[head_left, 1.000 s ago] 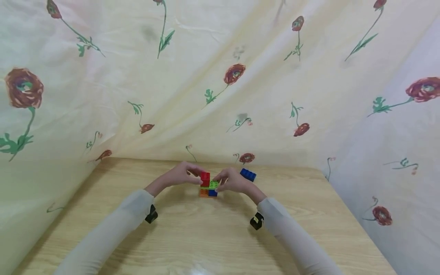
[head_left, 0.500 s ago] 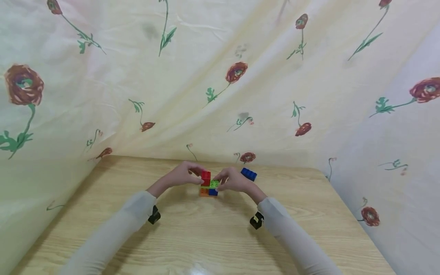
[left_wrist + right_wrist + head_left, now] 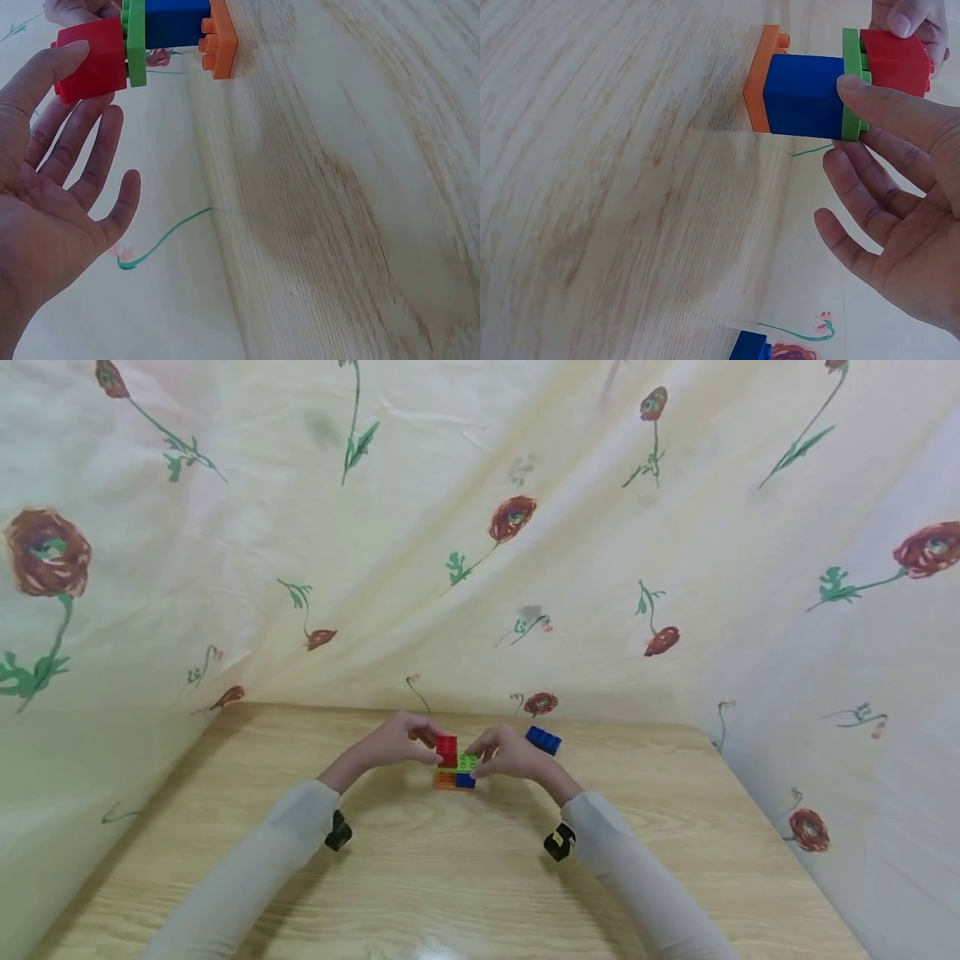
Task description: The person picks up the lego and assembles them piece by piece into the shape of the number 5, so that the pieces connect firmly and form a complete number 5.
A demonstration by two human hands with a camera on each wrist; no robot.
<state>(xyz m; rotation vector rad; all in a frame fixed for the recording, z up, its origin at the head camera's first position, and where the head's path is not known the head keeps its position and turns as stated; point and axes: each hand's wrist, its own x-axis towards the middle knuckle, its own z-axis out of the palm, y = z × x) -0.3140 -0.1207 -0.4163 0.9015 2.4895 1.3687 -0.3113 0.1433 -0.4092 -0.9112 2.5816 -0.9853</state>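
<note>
Two hands meet mid-frame at a light, rigid brick stack (image 3: 454, 765) on the worktop (image 3: 450, 877): left hand (image 3: 397, 742) fingers pinch the red brick (image 3: 91, 61), right hand (image 3: 510, 755) fingers steady the green plate (image 3: 851, 82); best gripped by flat sides

I see a wooden counter (image 3: 420, 877) with pale grain, a brick stack (image 3: 455, 763) standing near its far edge, orange plate at the bottom, a loose blue brick (image 3: 542, 740) lying just right of it
</note>
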